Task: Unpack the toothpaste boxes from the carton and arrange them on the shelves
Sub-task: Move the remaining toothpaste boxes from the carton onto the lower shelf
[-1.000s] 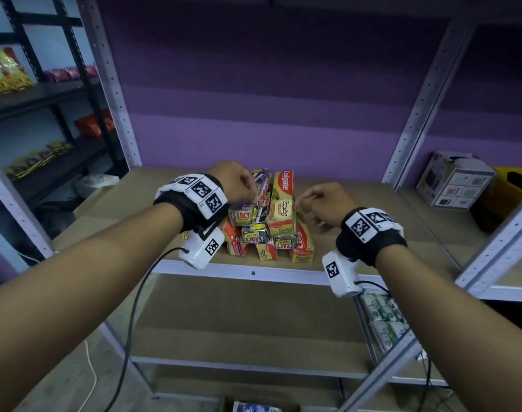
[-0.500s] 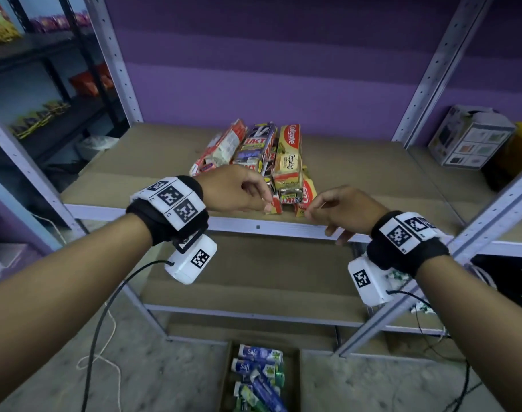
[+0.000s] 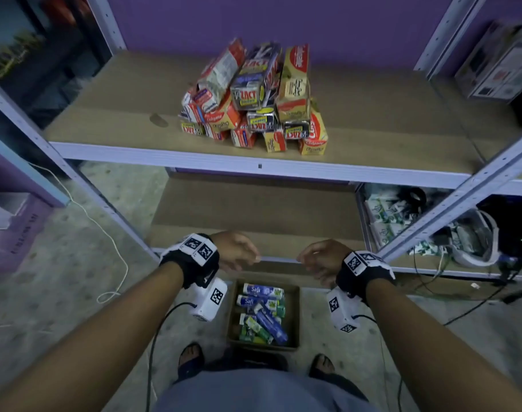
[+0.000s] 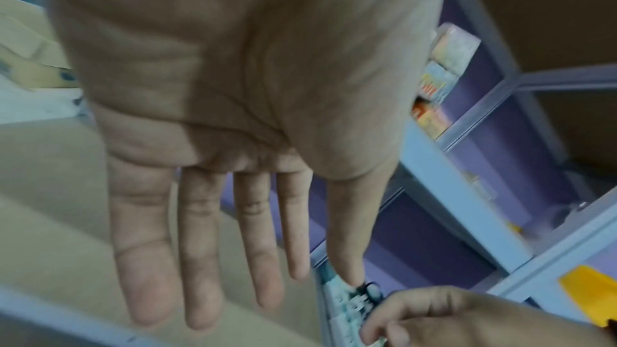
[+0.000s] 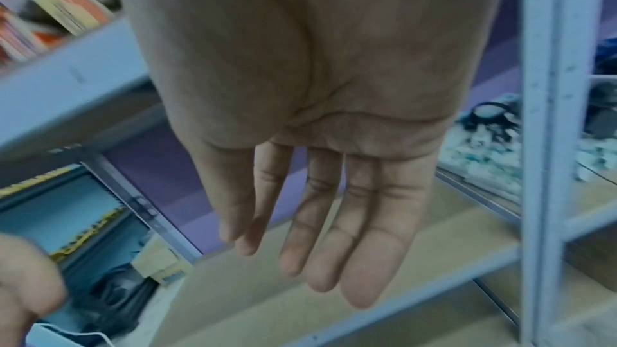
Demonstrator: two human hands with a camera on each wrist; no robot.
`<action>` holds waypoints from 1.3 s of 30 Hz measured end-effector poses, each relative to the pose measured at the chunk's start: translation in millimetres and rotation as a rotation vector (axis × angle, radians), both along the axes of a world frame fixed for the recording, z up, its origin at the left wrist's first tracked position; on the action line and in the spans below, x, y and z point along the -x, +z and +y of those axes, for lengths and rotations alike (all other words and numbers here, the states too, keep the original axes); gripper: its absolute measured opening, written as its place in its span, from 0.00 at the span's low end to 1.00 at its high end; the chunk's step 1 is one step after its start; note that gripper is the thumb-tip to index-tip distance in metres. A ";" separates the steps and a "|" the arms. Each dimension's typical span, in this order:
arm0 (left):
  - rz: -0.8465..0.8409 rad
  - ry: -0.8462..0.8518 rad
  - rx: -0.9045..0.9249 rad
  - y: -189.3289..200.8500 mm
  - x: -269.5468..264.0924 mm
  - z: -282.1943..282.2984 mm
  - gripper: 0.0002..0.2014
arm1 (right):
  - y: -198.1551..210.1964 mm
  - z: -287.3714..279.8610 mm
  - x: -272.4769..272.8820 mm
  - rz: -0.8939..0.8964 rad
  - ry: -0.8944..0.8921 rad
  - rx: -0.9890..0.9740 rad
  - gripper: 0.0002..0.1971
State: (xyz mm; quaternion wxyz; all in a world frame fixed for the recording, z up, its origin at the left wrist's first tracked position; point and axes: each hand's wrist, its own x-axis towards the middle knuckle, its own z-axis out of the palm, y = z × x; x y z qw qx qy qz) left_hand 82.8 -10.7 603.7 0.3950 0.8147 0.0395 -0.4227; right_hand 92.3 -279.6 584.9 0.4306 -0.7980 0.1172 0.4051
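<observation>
A heap of red, yellow and dark toothpaste boxes [image 3: 254,99] lies on the upper shelf [image 3: 105,126]. On the floor below stands an open brown carton [image 3: 292,310] holding several blue and green toothpaste boxes [image 3: 262,313]. My left hand [image 3: 239,252] and right hand [image 3: 319,260] hang side by side above the carton, in front of the lower shelf [image 3: 254,215]. Both are empty. The wrist views show the left hand's fingers [image 4: 200,247] and the right hand's fingers [image 5: 333,220] straight and relaxed, holding nothing.
Grey metal uprights [image 3: 468,209] frame the shelving. Green-and-white packets [image 3: 387,212] and cables fill the lower right bay. A white box [image 3: 497,63] sits on the upper right shelf. A white cord [image 3: 111,233] trails over the floor at left. My feet [image 3: 191,358] stand beside the carton.
Both hands have left the heap on the upper shelf and dropped down to just above the carton. My head has tilted downward, bringing the carton and floor into view.
</observation>
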 end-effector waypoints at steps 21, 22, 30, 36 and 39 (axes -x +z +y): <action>0.231 0.276 -0.090 -98.5 51.9 -14.1 0.19 | -119.4 11.4 71.6 0.128 0.085 0.147 0.12; 0.235 0.275 -0.088 -101.5 50.1 -13.3 0.19 | -121.4 11.5 69.0 0.151 0.092 0.142 0.11; 0.244 0.336 -0.042 -143.9 39.8 -8.3 0.19 | -160.1 20.6 51.1 0.106 0.081 0.118 0.04; 0.257 0.339 -0.015 -193.9 24.4 -5.4 0.19 | -209.0 27.7 29.9 0.168 -0.014 0.040 0.06; 0.243 0.313 -0.009 -225.6 14.9 -4.3 0.18 | -242.7 31.8 19.0 0.089 0.067 0.112 0.03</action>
